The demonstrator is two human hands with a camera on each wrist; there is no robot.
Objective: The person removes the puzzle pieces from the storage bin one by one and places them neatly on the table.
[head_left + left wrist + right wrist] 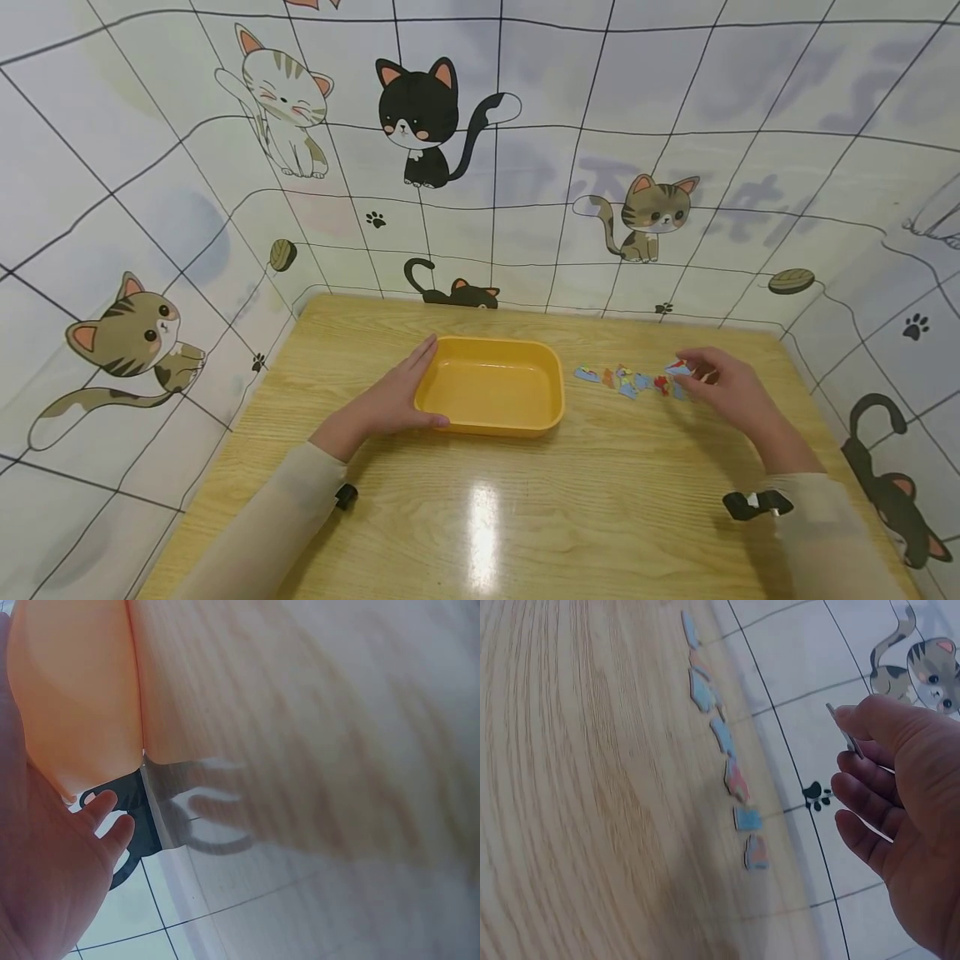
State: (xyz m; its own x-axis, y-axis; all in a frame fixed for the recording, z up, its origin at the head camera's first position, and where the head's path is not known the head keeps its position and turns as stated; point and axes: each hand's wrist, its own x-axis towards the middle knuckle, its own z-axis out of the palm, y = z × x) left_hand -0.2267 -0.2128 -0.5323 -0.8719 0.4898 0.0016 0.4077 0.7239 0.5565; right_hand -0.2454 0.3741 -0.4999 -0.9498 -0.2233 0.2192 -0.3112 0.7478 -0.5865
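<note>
A shallow yellow plastic tray (495, 430) rests on the wooden table, with nothing inside it. My left hand (392, 398) grips its left end, thumb at the front corner and fingers toward the back corner. In the left wrist view the tray's outer wall (82, 690) stands beside that hand (56, 870). Between thumb and fingers, my right hand (729, 387) pinches a thin puzzle piece (677, 368), raised over the table; the right wrist view shows this piece (845, 733) edge-on. Several colourful flat puzzle pieces (627, 389) lie in an uneven row between tray and right hand.
The wooden table (420, 517) meets walls covered with a cat-print sheet (525, 233) at the back and both sides. Light glares off the tabletop in front of the tray. Each wrist carries a black strap (757, 505).
</note>
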